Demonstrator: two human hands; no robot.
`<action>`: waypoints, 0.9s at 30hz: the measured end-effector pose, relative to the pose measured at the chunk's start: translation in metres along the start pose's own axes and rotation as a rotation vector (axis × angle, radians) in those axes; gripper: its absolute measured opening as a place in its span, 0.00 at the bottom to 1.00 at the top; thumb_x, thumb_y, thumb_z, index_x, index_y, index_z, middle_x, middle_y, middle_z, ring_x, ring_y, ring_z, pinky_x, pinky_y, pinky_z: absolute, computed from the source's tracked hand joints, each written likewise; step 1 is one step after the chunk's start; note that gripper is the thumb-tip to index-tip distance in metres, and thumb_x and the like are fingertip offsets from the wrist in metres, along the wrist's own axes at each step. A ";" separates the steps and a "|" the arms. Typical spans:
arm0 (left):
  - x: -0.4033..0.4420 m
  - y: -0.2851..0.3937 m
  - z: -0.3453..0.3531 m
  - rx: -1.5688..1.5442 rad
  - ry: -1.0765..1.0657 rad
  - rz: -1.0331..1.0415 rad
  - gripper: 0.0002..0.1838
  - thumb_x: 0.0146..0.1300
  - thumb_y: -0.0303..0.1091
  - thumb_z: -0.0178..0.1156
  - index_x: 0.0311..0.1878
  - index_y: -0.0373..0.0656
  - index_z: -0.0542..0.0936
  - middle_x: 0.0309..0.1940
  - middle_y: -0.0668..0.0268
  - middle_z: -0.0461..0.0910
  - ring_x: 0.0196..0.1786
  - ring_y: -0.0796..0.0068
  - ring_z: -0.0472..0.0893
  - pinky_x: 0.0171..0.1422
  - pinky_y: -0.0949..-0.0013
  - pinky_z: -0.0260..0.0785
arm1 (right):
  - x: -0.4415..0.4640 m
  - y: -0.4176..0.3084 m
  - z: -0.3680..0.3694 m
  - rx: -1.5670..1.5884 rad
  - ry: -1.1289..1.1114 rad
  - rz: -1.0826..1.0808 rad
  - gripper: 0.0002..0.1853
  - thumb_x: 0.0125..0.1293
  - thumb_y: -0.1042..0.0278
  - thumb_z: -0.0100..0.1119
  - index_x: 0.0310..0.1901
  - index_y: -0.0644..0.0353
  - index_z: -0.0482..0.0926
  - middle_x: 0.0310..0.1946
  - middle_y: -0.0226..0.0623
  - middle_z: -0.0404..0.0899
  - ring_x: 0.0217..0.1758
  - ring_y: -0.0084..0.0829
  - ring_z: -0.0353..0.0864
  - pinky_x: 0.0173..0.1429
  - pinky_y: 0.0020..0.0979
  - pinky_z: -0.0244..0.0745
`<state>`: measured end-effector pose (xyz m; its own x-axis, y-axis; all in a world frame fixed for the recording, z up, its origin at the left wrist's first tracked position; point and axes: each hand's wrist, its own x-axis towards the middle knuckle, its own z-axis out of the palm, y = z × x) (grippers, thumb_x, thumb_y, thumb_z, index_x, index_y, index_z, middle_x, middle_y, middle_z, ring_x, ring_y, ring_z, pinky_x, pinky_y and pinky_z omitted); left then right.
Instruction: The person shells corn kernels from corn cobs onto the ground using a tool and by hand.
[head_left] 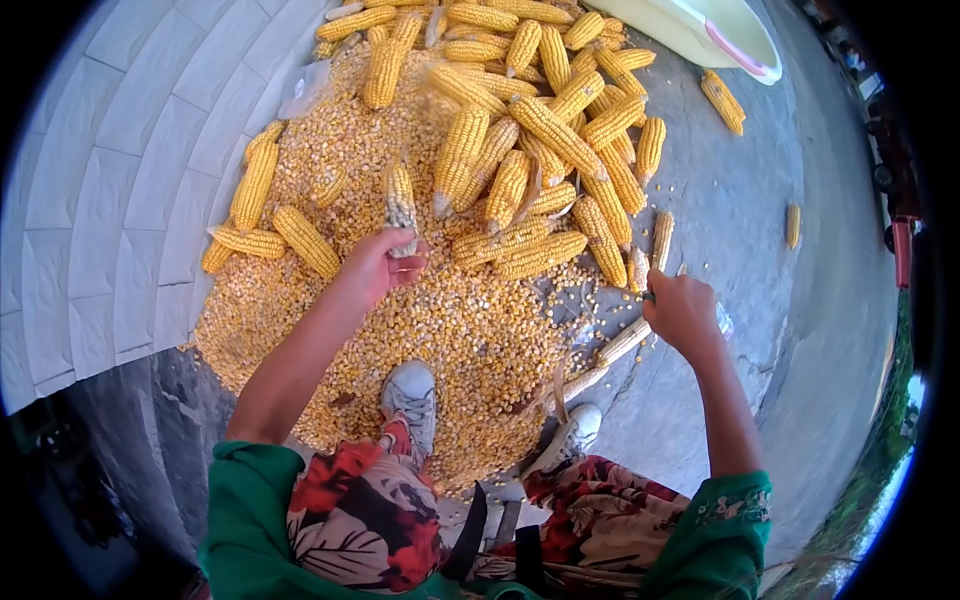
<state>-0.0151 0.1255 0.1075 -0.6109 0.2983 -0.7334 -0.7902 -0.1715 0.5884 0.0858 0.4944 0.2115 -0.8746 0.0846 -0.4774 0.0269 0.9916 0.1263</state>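
Observation:
My left hand (385,262) is closed round the lower end of a corn cob (400,190) and holds it upright above the loose kernels (450,340). The cob's lower part looks paler and greyish near my fingers. Off to the right, my right hand (685,308) is closed in a fist over the grey floor. A small dark green bit shows at its fingers, but what it grips is hidden. Just beyond that fist lies a thin corn cob (662,240); whether the hand touches it I cannot tell. A stripped cob (623,342) lies below the fist.
A pile of yellow corn cobs (560,130) rises beyond my hands. More cobs (257,185) rest by the pale tiled surface (150,150) on the left. A pale green basin (690,25) stands at the top right. My shoes (410,395) are among the kernels.

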 end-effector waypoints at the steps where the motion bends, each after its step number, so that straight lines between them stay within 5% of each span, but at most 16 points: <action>1: -0.002 0.001 0.000 0.016 -0.005 0.018 0.18 0.57 0.34 0.57 0.48 0.36 0.68 0.40 0.58 0.77 0.37 0.66 0.80 0.37 0.64 0.77 | -0.001 0.001 0.001 0.014 0.028 0.004 0.09 0.52 0.63 0.58 0.32 0.58 0.74 0.22 0.45 0.78 0.28 0.46 0.80 0.34 0.45 0.74; 7: -0.008 0.029 0.019 0.251 0.045 0.146 0.17 0.60 0.37 0.56 0.47 0.37 0.70 0.38 0.59 0.79 0.33 0.73 0.79 0.33 0.69 0.75 | -0.005 0.011 0.009 0.055 0.050 0.016 0.09 0.52 0.63 0.58 0.33 0.57 0.74 0.21 0.44 0.77 0.28 0.47 0.79 0.34 0.45 0.72; 12: 0.021 0.116 0.088 0.161 -0.256 0.498 0.23 0.64 0.39 0.53 0.56 0.32 0.66 0.47 0.53 0.74 0.43 0.70 0.78 0.45 0.67 0.75 | -0.003 -0.003 -0.004 -0.030 -0.017 0.000 0.09 0.53 0.65 0.55 0.35 0.58 0.75 0.24 0.43 0.80 0.30 0.44 0.82 0.35 0.42 0.76; 14: 0.022 0.131 0.089 0.091 -0.175 0.738 0.29 0.65 0.40 0.52 0.64 0.32 0.60 0.58 0.53 0.68 0.51 0.64 0.75 0.58 0.63 0.69 | -0.004 -0.002 0.004 -0.001 -0.017 0.020 0.10 0.52 0.62 0.57 0.33 0.57 0.74 0.22 0.44 0.78 0.29 0.46 0.80 0.35 0.46 0.73; 15: 0.030 0.121 0.068 0.294 -0.043 0.734 0.36 0.63 0.41 0.57 0.68 0.35 0.54 0.65 0.53 0.59 0.58 0.60 0.71 0.64 0.61 0.62 | -0.007 0.000 0.004 0.015 -0.016 0.021 0.10 0.52 0.62 0.57 0.33 0.58 0.74 0.22 0.45 0.78 0.29 0.47 0.80 0.35 0.46 0.73; 17: 0.037 0.074 0.016 0.707 0.374 0.750 0.42 0.57 0.43 0.63 0.67 0.32 0.54 0.64 0.49 0.59 0.62 0.59 0.66 0.64 0.64 0.62 | -0.007 0.009 0.006 0.047 0.011 0.038 0.10 0.52 0.63 0.57 0.33 0.58 0.74 0.22 0.45 0.78 0.29 0.47 0.80 0.35 0.46 0.73; 21: 0.024 -0.003 -0.109 0.863 0.950 0.735 0.43 0.53 0.39 0.67 0.66 0.31 0.55 0.63 0.48 0.58 0.64 0.56 0.62 0.67 0.60 0.56 | -0.006 0.008 0.001 0.054 0.017 -0.004 0.09 0.52 0.66 0.57 0.35 0.57 0.75 0.24 0.45 0.80 0.29 0.45 0.82 0.34 0.43 0.76; 24: 0.030 -0.052 -0.148 0.458 0.739 0.669 0.44 0.50 0.32 0.68 0.66 0.31 0.54 0.62 0.49 0.58 0.63 0.58 0.62 0.67 0.61 0.55 | -0.003 0.005 0.003 0.044 0.029 -0.043 0.09 0.51 0.65 0.58 0.34 0.57 0.75 0.22 0.45 0.80 0.28 0.45 0.82 0.33 0.43 0.76; 26: 0.043 -0.057 -0.144 0.593 0.906 0.723 0.42 0.48 0.25 0.68 0.64 0.31 0.54 0.57 0.52 0.64 0.57 0.61 0.68 0.62 0.64 0.62 | -0.004 0.003 -0.001 0.017 0.013 -0.025 0.09 0.52 0.65 0.58 0.34 0.57 0.75 0.23 0.45 0.80 0.28 0.44 0.82 0.34 0.42 0.76; 27: 0.041 -0.047 -0.134 0.354 0.839 0.639 0.41 0.48 0.25 0.68 0.63 0.32 0.55 0.55 0.53 0.66 0.54 0.63 0.71 0.58 0.66 0.65 | -0.006 0.003 -0.001 0.009 0.013 -0.022 0.09 0.52 0.65 0.58 0.34 0.57 0.75 0.23 0.45 0.80 0.28 0.44 0.82 0.34 0.42 0.76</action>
<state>-0.0092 0.0198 0.0038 -0.8461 -0.5020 -0.1792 -0.3408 0.2510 0.9060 0.0902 0.4967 0.2154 -0.8811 0.0614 -0.4690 0.0117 0.9941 0.1081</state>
